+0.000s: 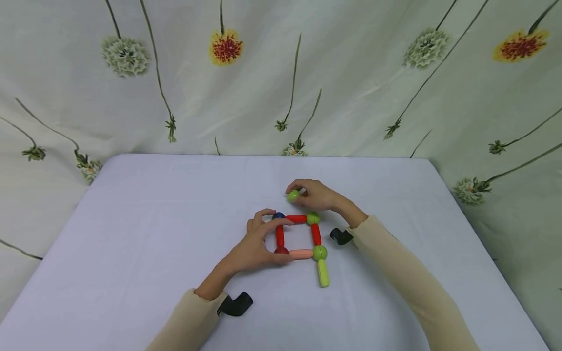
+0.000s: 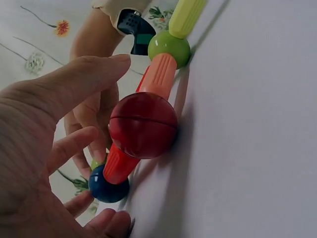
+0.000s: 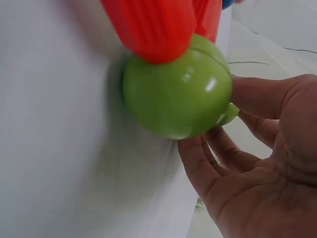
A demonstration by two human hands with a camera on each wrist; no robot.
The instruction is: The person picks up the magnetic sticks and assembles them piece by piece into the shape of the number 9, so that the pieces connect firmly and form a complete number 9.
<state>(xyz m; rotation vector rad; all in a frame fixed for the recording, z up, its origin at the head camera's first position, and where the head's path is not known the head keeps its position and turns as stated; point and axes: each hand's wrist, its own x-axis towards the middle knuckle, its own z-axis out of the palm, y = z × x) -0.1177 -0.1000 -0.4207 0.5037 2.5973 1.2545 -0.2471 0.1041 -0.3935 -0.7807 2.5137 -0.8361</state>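
Rods and balls form a square on the table. Its corners are a blue ball (image 2: 109, 184), a dark red ball (image 2: 143, 125) and two green balls (image 3: 178, 89), (image 1: 320, 252). Two red rods (image 1: 316, 234), (image 1: 280, 236), another red rod (image 1: 296, 219) and a peach rod (image 1: 301, 254) make its sides. A lime rod (image 1: 323, 273) extends from the near right corner. My left hand (image 1: 257, 243) spreads around the left side, thumb by the red ball, fingertips near the blue one; contact is unclear. Beyond the far side, my right hand (image 1: 318, 195) pinches a green ball (image 1: 293, 196).
A white cloth covers the table (image 1: 153, 234), which extends widely on both sides of the square. Behind it hangs a pale curtain (image 1: 351, 73) printed with flowers. Black wrist cameras (image 1: 235, 304) stick out from both beige sleeves (image 1: 408, 278), close to the tabletop.
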